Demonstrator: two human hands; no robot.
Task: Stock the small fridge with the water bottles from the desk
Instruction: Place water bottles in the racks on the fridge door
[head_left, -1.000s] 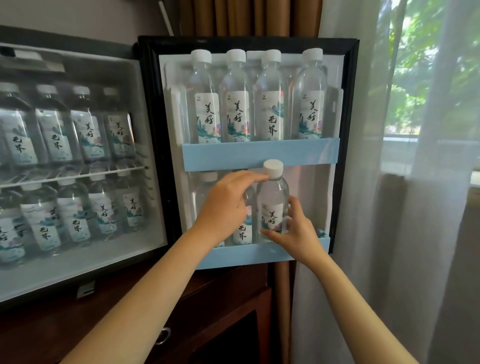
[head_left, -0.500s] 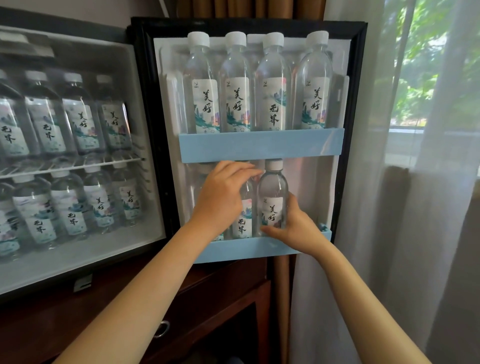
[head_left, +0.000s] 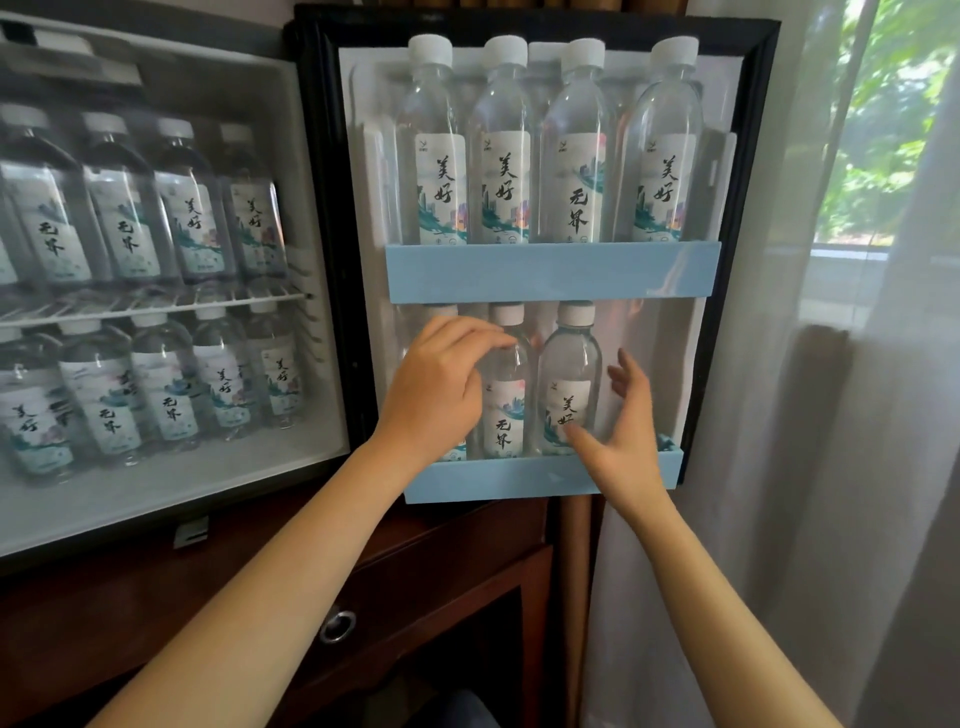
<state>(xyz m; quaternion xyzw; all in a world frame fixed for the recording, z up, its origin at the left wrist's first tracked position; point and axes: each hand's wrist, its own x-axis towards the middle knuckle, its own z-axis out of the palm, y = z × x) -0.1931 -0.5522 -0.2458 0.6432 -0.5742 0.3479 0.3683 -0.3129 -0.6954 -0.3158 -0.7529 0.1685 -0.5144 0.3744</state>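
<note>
The small fridge stands open, its door (head_left: 748, 156) swung out in front of me. A clear water bottle (head_left: 569, 364) with a white cap stands upright in the lower door rack (head_left: 519, 480), beside another bottle (head_left: 506, 410). My right hand (head_left: 626, 436) is spread open just right of that bottle, thumb near its label, fingers off it. My left hand (head_left: 441, 384) hovers with curled fingers in front of the rack's left bottles, hiding one, and holds nothing. Several more bottles (head_left: 571, 145) fill the upper door rack (head_left: 550, 270).
The fridge interior (head_left: 156, 467) at the left holds two rows of bottles on a wire shelf (head_left: 156, 306) and the floor. A dark wooden cabinet (head_left: 415, 587) with a ring pull sits below. A sheer curtain (head_left: 805, 415) hangs at the right.
The bottle went down into the lower door rack and now stands there. My right hand let go of it and opened. My left hand drew slightly away from the bottles.
</note>
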